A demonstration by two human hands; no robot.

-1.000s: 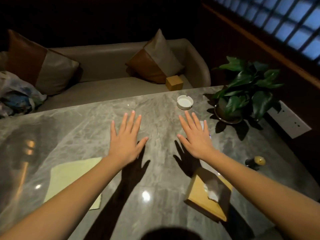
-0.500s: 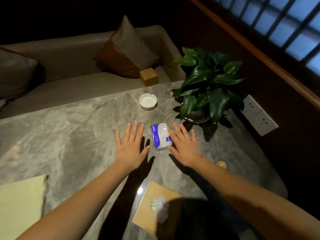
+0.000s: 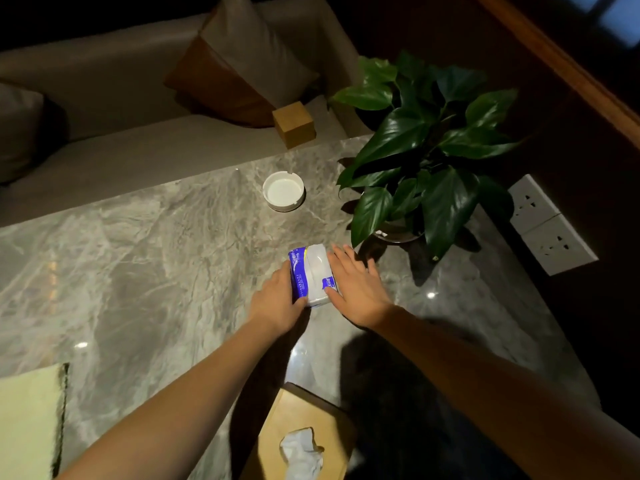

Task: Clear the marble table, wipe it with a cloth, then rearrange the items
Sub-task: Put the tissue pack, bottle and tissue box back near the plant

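Note:
A blue and white tissue pack (image 3: 311, 271) lies on the grey marble table (image 3: 156, 265). My left hand (image 3: 277, 299) presses against its left side, fingers curled around the near corner. My right hand (image 3: 356, 285) lies flat against its right side, thumb on the pack. A white ashtray (image 3: 283, 191) sits beyond the pack. A potted plant (image 3: 426, 147) stands at the table's right end. A wooden tissue box (image 3: 304, 434) with a tissue sticking out sits near me. A pale yellow cloth (image 3: 27, 420) lies at the near left.
A grey sofa (image 3: 138, 150) with cushions runs along the table's far side, a small wooden cube (image 3: 294, 123) resting on its seat. White wall sockets (image 3: 550, 226) are set in the dark wall right of the plant.
Both hands have closed in from either side onto the tissue pack, which they flanked with a gap half a second ago. The view has shifted further right and down.

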